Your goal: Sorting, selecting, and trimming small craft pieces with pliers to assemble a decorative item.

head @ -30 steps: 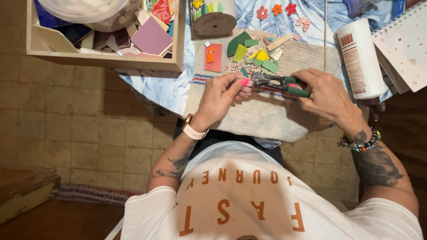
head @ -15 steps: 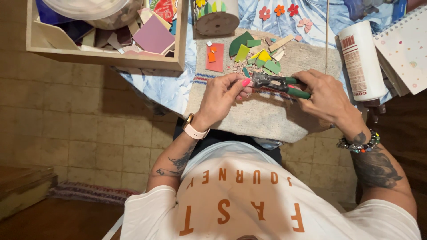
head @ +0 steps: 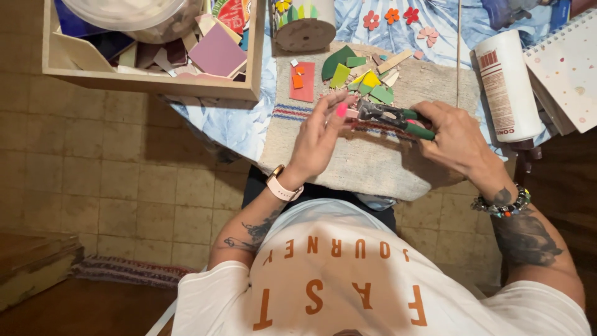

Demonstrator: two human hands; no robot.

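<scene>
R hand [head: 457,134] clamps green-handled nippers [head: 392,116]; L hand [head: 320,134] pinches small tile piece [head: 351,113] into the nipper head, steadying for cut. Woven cloth [head: 367,168] under work, prob. catches chips.

Wooden tray [head: 149,84] of tile scraps at the table's left edge, purple tile [head: 217,55] among them, white glue bottle [head: 507,84] lying at right — spiral notebook [head: 569,68] beside it, red tile [head: 303,81] on woven cloth [head: 360,168], tan tiled floor [head: 87,180]

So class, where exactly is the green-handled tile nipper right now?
In the head view, the green-handled tile nipper lies across the woven cloth, held in the right hand. Its jaws point toward the left hand, just below the pile of green and yellow tile pieces.
</scene>
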